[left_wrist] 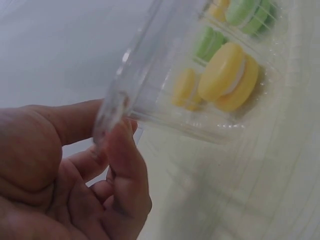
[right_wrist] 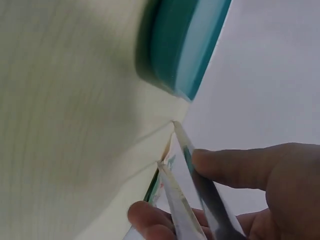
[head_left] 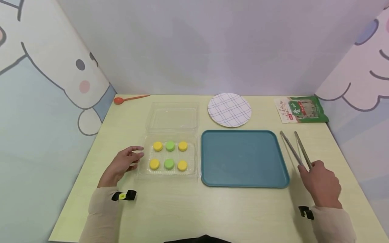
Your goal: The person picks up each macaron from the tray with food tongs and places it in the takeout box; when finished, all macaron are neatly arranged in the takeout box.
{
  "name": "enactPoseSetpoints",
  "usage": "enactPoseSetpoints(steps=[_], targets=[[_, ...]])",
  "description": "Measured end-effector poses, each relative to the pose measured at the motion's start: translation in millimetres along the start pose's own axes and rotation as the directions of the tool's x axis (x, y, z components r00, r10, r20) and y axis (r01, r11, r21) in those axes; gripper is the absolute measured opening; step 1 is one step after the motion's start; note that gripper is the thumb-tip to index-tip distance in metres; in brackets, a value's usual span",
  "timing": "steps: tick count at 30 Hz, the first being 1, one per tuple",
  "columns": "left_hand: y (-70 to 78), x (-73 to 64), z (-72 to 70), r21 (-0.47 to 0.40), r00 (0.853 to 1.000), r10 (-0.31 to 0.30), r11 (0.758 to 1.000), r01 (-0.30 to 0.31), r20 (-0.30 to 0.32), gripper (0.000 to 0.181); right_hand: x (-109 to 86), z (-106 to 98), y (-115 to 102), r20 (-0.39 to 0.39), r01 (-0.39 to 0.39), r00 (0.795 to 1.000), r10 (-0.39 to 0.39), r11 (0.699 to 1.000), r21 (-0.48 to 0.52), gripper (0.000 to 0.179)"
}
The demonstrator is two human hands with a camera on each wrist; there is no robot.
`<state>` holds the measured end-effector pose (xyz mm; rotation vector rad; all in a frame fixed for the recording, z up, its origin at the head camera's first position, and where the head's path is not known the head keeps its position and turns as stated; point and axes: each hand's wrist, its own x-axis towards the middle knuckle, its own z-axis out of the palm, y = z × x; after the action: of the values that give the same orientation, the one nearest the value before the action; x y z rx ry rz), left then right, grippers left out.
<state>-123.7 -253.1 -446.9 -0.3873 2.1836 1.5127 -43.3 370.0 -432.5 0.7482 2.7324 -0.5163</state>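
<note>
My left hand (head_left: 124,162) pinches the left rim of a clear plastic hinged box (head_left: 143,170), thumb on one side and fingers on the other in the left wrist view. Its lid (head_left: 173,118) lies folded back. Inside sit several macarons in two rows: yellow ones such as this macaron (left_wrist: 225,75) and green ones in the middle column, like this green macaron (head_left: 169,164). In my right hand (head_left: 322,184) is a pair of metal tongs (head_left: 299,148), held between thumb and fingers. The tongs' arms are spread, with nothing between the tips, right of the blue tray (head_left: 243,158).
A round checked plate (head_left: 229,110) lies behind the blue tray. At the back left is an orange spoon (head_left: 130,98). A green and white packet (head_left: 302,109) lies at the back right. Walls stand behind the table and on both sides.
</note>
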Motion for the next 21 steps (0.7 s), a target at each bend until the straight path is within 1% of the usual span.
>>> enactPoseSetpoints(steps=[4,6,14,18,20,21], targets=[[0.5,0.0,0.3,-0.010,1.000,-0.002,1.000,0.002,-0.003,0.049,7.8,-0.6,1.1,0.102,0.036,0.994,-0.031,0.998,-0.045,0.065],[0.8,0.0,0.3,-0.014,1.000,-0.004,1.000,0.004,-0.003,0.049,10.6,-0.7,0.4,0.131,0.046,0.991,-0.038,0.997,-0.060,0.062],[1.7,0.5,-0.9,-0.011,1.000,-0.007,1.000,0.007,-0.002,0.049,14.2,-3.6,-5.0,0.144,0.095,0.986,-0.081,0.991,-0.093,0.057],[2.7,1.7,-1.5,0.018,1.000,-0.003,1.000,0.003,-0.001,0.048,13.8,-4.6,-5.0,0.149,0.100,0.985,-0.085,0.990,-0.101,0.056],[3.4,1.7,-2.3,0.042,1.000,0.000,0.999,0.000,0.009,0.047,15.4,-6.2,-3.7,0.165,0.102,0.983,-0.085,0.990,-0.101,0.059],[3.9,1.4,-2.7,0.056,1.000,0.002,0.998,-0.003,0.019,0.047,16.5,-8.2,-4.0,0.170,0.100,0.982,-0.081,0.990,-0.103,0.063]])
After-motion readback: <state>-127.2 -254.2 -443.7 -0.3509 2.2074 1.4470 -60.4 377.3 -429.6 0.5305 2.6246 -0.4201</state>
